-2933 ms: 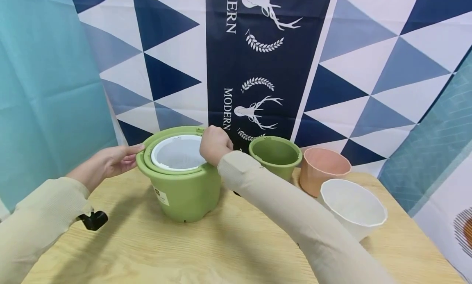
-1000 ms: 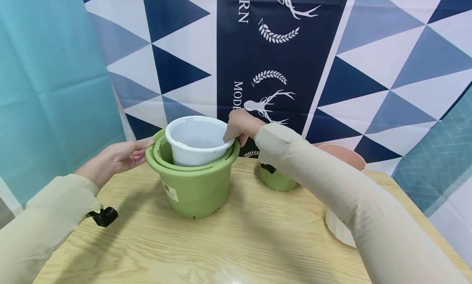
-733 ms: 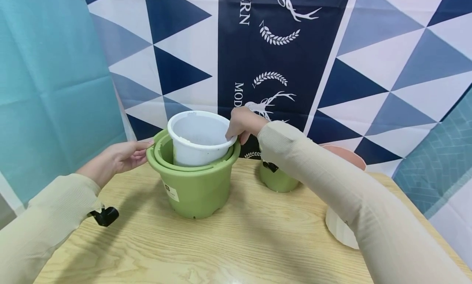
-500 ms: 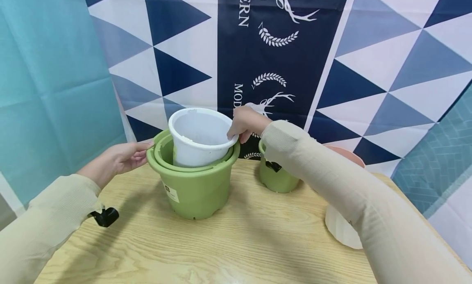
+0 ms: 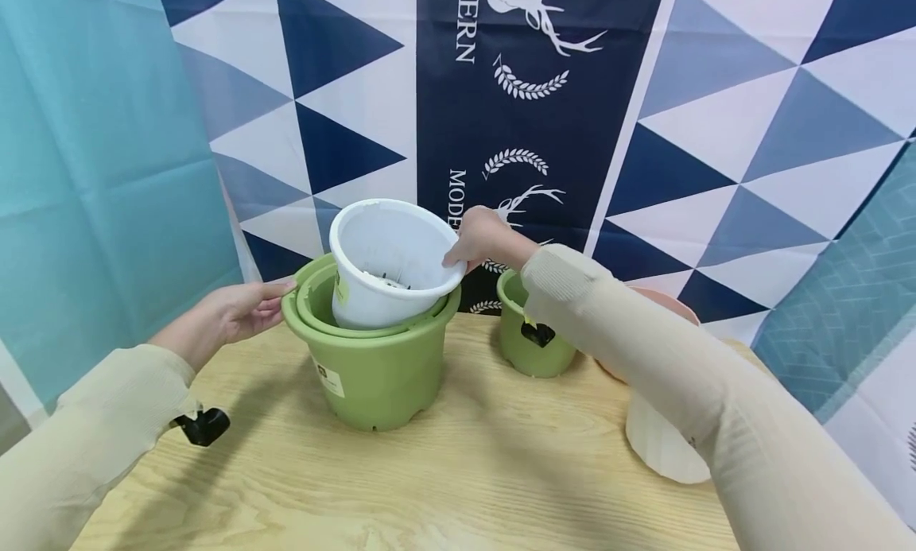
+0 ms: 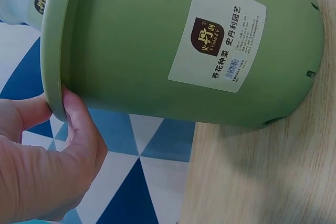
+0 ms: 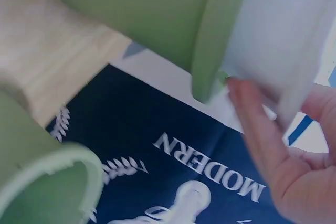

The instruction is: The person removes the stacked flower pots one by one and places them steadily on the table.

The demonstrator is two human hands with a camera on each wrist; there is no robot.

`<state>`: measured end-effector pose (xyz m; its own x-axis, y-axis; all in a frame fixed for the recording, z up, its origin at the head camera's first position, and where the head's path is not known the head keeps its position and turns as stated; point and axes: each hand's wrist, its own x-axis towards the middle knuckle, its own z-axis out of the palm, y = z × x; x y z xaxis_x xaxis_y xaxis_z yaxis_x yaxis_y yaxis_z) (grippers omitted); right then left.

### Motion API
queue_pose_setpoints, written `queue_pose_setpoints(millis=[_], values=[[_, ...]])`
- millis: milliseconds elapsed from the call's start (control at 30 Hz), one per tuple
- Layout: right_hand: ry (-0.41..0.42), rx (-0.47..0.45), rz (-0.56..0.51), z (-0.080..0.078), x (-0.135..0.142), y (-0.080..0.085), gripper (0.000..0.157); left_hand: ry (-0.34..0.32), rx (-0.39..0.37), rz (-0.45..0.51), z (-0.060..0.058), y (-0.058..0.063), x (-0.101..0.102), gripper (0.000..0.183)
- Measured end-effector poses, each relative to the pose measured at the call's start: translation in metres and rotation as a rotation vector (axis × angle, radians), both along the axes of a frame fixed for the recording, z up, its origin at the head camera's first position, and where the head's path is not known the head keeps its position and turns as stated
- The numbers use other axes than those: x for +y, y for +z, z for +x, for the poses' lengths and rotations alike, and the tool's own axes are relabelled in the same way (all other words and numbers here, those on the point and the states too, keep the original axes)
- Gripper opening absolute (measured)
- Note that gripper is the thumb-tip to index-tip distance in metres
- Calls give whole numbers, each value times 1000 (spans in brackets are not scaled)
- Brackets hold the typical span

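Note:
My left hand pinches the left rim of a large green flowerpot standing upright on the table. In the left wrist view the thumb and fingers clasp that rim, and a white label shows on the pot's wall. A second green pot is nested inside it. My right hand holds a white flowerpot by its right rim. Tilted with its mouth toward me, the white pot is partly raised from the green pots, its base hidden inside them. Drainage slots show in its floor. The right wrist view is blurred.
To the right stands a smaller green pot. Behind my right sleeve, a pink pot and a white ribbed pot are partly hidden. The wooden table ends at a patterned cloth hanging close behind the pots.
The white pot, earlier sunk inside the green pots, has come up with my right hand and tipped further toward me. My left hand has stayed on the large pot's rim.

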<state>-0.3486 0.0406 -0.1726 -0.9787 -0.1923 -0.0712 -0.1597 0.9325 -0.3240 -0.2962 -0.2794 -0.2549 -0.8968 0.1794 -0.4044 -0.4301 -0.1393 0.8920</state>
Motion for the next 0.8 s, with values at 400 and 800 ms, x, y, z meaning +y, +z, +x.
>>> queue_pose_setpoints(millis=[400, 800], values=[[6, -136, -310, -4, 10, -21, 25, 23, 20, -10, 4, 0, 2, 14], [33, -225, -447, -4, 18, -26, 29, 20, 18, 7, 4, -1, 2, 17]])
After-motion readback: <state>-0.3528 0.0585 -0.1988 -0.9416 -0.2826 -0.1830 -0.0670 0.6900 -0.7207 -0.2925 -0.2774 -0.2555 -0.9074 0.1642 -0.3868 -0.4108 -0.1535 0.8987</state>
